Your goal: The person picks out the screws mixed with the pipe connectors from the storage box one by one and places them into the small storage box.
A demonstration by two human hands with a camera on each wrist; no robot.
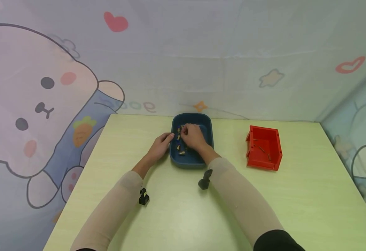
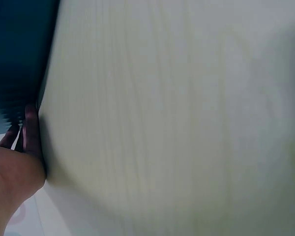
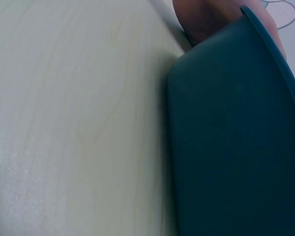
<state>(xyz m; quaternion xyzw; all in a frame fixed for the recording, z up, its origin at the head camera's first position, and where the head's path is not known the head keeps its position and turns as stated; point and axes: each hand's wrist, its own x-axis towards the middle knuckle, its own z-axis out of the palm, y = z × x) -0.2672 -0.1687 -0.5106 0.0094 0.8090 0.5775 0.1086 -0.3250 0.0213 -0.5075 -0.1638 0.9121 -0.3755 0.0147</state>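
My left hand [image 1: 159, 148] holds the left side of a dark blue plastic bin [image 1: 191, 164], thumb at the rim and fingers against the outer wall. In the left wrist view those fingers [image 2: 32, 130] lie along the ribbed wall. My right hand [image 1: 193, 136] reaches down into the bin, its fingers bent and drawn together among small brass fittings [image 1: 181, 153]. Several of these lie along the bin's left side, some with dark blue parts. I cannot tell whether the right fingertips pinch one. The right wrist view shows mostly the bin's outer wall [image 3: 236, 137].
To the right of the blue bin stands a red open-front bin [image 1: 264, 164] with several thin brass pins [image 1: 261, 149] inside. Both bins are on a pale wooden table [image 1: 176, 209]. Behind it hangs a cloth printed with a cartoon bear [image 1: 45, 115].
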